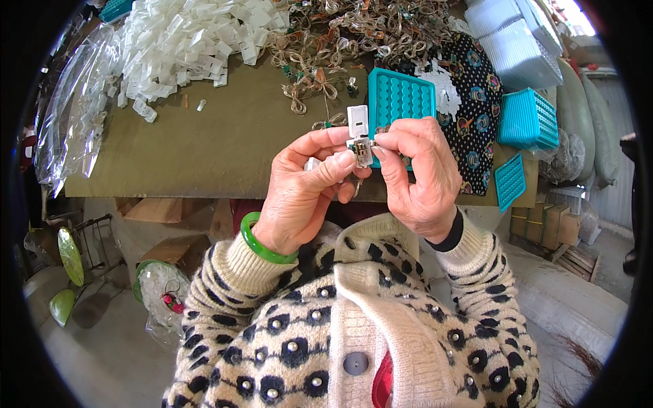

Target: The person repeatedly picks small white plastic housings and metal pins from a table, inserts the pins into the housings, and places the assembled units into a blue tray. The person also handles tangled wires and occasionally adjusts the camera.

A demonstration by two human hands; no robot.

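Observation:
My left hand (pixel 306 170), with a green bangle on the wrist, grips a small white plastic case (pixel 358 121) between thumb and fingers. The case's lid is flipped up and away from me, and small metal and green parts show in its lower half. My right hand (pixel 423 170) pinches at the right side of the case with thumb and forefinger. What lies between those fingertips is too small to make out. Just behind the right fingers lies a teal tray (pixel 401 88) with rows of round hollows.
Across the table (pixel 204 149), white plastic cases (pixel 197 41) are heaped at the far left, beside clear plastic bags (pixel 81 102). Bundled wires (pixel 340 34) pile up at the back. Stacked teal trays (pixel 527 119) and white trays (pixel 520 54) stand at the right, past a dark patterned cloth (pixel 473 102).

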